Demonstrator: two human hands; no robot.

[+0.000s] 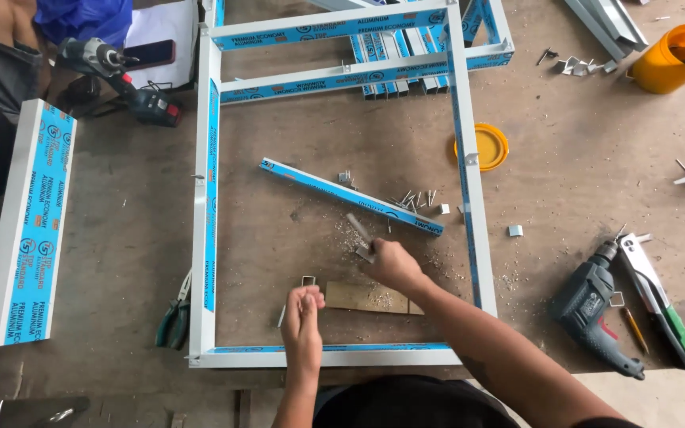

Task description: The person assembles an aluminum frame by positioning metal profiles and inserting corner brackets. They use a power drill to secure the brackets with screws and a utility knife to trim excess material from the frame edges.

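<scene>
My left hand (303, 313) has its fingers pinched together on something small that I cannot make out, just below a small square metal clip (308, 280). My right hand (390, 261) reaches forward and grips a small grey metal piece (362, 238) among metal shavings. Both hands work inside a rectangular white aluminium frame (202, 238) with blue film, lying flat on the brown work surface. A flat wooden block (358, 297) lies between my hands. A loose blue-filmed aluminium bar (350, 195) lies diagonally inside the frame, with screws (415, 200) beside it.
A corded drill (596, 309), a rivet tool (660, 297) and a pencil lie to the right. Pliers (174, 317) rest left of the frame. A wide aluminium profile (29, 222) and a cordless drill (116, 75) lie at the left. An orange tub (675, 59) and its lid (489, 147) sit at the upper right.
</scene>
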